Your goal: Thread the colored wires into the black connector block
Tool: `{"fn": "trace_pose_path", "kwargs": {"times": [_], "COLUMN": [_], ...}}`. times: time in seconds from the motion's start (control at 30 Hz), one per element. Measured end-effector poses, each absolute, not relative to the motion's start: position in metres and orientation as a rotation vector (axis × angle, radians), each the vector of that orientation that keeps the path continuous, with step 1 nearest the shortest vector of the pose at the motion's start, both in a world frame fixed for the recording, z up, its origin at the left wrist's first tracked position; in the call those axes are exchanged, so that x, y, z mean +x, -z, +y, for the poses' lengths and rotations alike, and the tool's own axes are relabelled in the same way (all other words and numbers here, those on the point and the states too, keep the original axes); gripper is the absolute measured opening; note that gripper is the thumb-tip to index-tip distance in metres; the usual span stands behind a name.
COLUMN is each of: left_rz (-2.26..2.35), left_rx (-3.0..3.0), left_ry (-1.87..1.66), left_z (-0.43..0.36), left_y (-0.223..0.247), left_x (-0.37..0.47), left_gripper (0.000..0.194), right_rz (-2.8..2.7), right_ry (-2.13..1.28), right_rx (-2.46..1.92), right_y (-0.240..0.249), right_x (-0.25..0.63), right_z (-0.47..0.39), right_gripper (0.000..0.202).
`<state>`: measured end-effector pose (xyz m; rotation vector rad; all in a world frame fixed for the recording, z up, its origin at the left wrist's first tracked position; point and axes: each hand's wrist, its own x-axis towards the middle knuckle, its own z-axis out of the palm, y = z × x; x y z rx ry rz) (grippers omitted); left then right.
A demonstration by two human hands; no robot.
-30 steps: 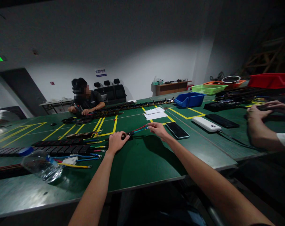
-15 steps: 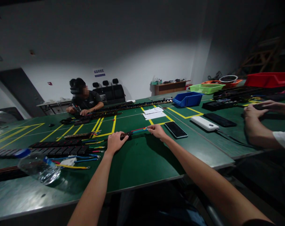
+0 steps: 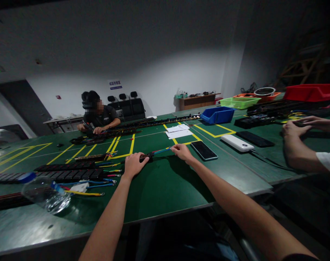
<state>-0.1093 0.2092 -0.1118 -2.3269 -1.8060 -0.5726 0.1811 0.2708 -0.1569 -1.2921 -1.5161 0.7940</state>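
Observation:
My left hand (image 3: 134,164) is closed over a dark strip-like bar (image 3: 149,157) on the green table, its thumb along the near side. Red and blue wires (image 3: 161,150) come out of the bar's right end. My right hand (image 3: 182,150) pinches the wires' far tips between thumb and fingers; the exact tips are hidden there. Left of my left hand lie several black segmented bars (image 3: 80,174) with coloured wires ending in metal ring lugs. A yellow wire (image 3: 84,193) with a lug lies closer to me.
A water bottle (image 3: 46,194) lies at the near left. Right of my right hand are a phone (image 3: 204,150), a white power bank (image 3: 237,142) and a dark phone (image 3: 254,138). Papers (image 3: 178,131) and a blue bin (image 3: 217,115) lie beyond. Co-workers' hands (image 3: 295,129) work at the right.
Both my hands stay almost in the same place, still on the bar and the wires. The wires between them look slightly shifted. The view has moved very little.

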Motion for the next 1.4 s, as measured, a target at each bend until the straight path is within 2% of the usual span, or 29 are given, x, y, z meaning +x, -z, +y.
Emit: {"fn": "trace_pose_path", "kwargs": {"times": [0.23, 0.8, 1.03, 1.17, 1.4], "left_rz": [-1.806, -1.826, -1.813, -1.813, -1.805], "left_rx": [-2.324, -2.347, -2.319, -2.315, -2.332], "left_ry": [0.571, 0.577, 0.563, 0.565, 0.577], "left_z": [0.2088, 0.2085, 0.2088, 0.2092, 0.2089], "left_y": [0.1125, 0.1107, 0.1115, 0.1124, 0.1121], "left_x": [-0.1091, -0.1089, -0.1085, -0.1088, -0.1088], "left_gripper": [0.054, 0.055, 0.053, 0.054, 0.055], "right_rz": [-1.515, -1.449, -1.487, -1.49, -1.505], "right_ry": [-0.804, -0.967, -0.815, -0.799, -0.808], "right_rx": [-1.313, -1.361, -1.477, -1.383, -1.221], "right_y": [0.1585, 0.1553, 0.1621, 0.1636, 0.1563], "right_x": [0.1787, 0.1755, 0.1769, 0.1778, 0.176], "right_z": [0.2709, 0.268, 0.2751, 0.2768, 0.2705], "right_gripper": [0.025, 0.027, 0.022, 0.03, 0.025]}}
